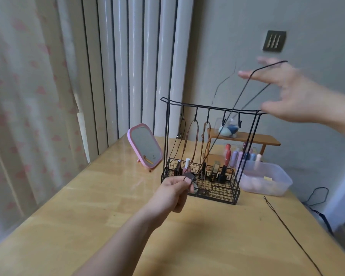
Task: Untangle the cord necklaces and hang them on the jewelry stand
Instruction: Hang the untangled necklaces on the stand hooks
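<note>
Head view: I am seeing a loose black cord lying across the desk nearest to me, on the right side. Further in, my left hand is pinching the lower end of a black cord necklace by its small pendant, its grip clamped on it just in front of the wire basket of the jewelry stand. The cord is stretching up and to the right to my right hand, which is blurred; its fingers are spread with the loop draped over them, held above the stand's top rail. Brown necklaces are hanging from the stand's hooks, with small bottles standing in its basket. Beyond are sitting a pink mirror, a clear plastic tub and a small wooden shelf.
</note>
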A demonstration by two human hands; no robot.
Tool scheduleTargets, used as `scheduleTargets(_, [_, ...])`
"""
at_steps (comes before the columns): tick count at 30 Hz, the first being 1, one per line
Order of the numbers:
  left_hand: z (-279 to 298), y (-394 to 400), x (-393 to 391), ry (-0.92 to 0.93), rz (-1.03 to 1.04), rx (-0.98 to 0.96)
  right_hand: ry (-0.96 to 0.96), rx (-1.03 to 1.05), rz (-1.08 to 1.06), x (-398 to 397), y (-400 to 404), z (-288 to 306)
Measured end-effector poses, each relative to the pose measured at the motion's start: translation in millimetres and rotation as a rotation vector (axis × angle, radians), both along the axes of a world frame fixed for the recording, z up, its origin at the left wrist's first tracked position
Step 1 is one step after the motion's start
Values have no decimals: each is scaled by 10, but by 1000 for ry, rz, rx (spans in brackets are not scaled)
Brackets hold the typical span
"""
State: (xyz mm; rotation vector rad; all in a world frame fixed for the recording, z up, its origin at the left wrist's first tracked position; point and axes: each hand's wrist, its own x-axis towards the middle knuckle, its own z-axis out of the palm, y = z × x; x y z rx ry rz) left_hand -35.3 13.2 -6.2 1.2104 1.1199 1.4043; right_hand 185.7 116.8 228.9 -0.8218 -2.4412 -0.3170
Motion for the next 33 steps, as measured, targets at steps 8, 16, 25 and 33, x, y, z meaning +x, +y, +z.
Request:
scheduleTargets(8, [-22, -15, -7, -231, -174, 16, 1003, -966, 843, -185, -180, 76])
scheduleTargets(16, [-207, 70, 67, -247, -131, -21, 483, -893, 95, -228, -183, 411])
scheduleTargets(25, [-202, 646, 445, 153, -133, -64, 362, -579, -143, -807, 205, 723])
scheduleTargets(33, [-23, 1087, 586, 187, -159, -107, 420, -499, -80, -685, 358, 796])
